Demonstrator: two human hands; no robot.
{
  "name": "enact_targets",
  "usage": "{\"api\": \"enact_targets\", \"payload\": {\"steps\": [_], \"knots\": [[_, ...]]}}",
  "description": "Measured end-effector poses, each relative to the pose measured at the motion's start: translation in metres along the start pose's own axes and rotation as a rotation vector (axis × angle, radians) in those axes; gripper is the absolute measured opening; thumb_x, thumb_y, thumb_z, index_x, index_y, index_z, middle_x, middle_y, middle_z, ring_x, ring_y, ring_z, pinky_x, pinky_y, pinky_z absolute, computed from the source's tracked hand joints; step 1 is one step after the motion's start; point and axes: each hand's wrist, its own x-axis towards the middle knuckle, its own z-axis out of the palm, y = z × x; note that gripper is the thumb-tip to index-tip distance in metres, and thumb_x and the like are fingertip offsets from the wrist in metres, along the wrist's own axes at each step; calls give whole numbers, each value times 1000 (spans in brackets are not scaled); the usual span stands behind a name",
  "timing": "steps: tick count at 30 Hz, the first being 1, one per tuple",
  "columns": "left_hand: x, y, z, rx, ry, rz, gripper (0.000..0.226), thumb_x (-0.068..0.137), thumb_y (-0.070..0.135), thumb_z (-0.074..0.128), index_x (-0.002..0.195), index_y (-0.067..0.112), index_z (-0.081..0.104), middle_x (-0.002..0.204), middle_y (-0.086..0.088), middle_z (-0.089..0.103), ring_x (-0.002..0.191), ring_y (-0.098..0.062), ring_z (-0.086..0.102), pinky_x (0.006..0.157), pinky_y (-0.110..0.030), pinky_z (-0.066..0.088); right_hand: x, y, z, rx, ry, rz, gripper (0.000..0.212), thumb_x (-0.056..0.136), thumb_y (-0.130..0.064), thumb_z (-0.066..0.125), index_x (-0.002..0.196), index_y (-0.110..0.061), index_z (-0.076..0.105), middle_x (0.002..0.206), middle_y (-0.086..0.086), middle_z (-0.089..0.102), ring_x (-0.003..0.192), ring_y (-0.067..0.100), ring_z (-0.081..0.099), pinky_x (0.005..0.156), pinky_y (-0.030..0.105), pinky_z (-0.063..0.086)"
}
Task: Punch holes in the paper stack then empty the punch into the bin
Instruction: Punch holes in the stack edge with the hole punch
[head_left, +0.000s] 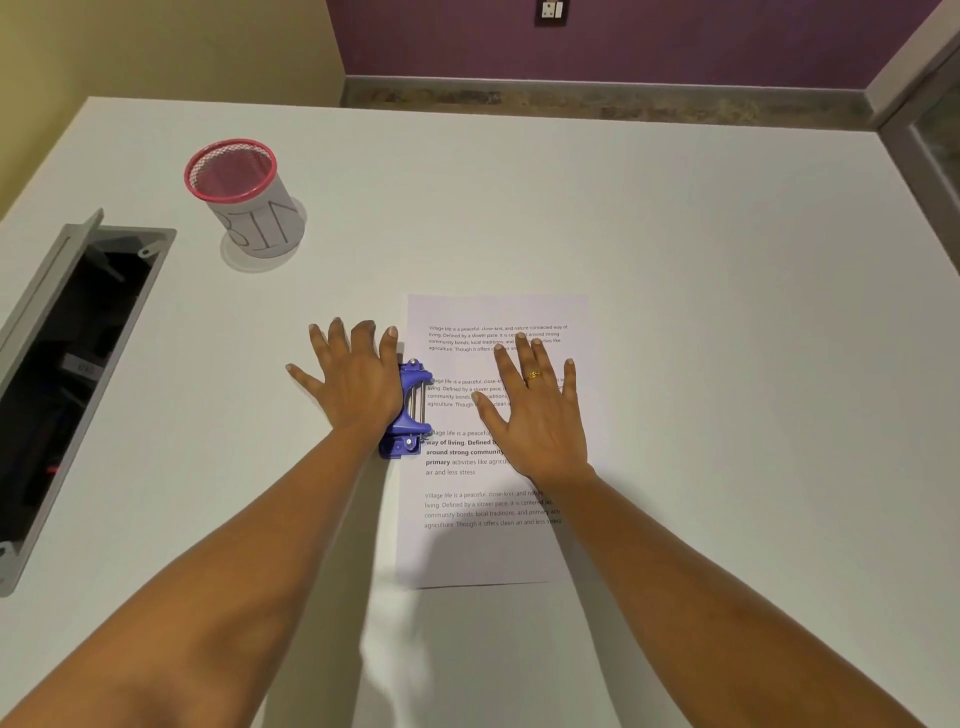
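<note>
Left hand (353, 379) lay flat, fingers spread, pressing on the blue punch (410, 410) at the paper stack (493, 551)'s left edge. Right hand (535, 410) rested spread on the paper, apparently steadying it. Bin (249, 208) stood far-left on the table (727, 260).

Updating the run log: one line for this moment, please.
left hand flat on blue hole punch | right hand flat on paper stack | bin upright, far left
</note>
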Motion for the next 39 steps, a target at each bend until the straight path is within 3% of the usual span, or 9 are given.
{"api": "enact_targets", "payload": {"steps": [30,39], "knots": [[-1,-4,4,179,51,92,40,99,34,22,132,23,42,150,-3,31,145,-28,7,108,-68,3,-2,-2,-1,-41,35,-2,64,92,-56,25,147,-25,19,158,2,13,147,17,7,118,44,-2],[-1,-7,5,175,41,79,39,99,32,22,131,23,42,150,-2,32,145,-28,8,107,-68,4,-4,-3,0,-39,109,-15,62,92,-54,28,144,-20,32,154,7,26,144,21,20,118,46,8]]}}
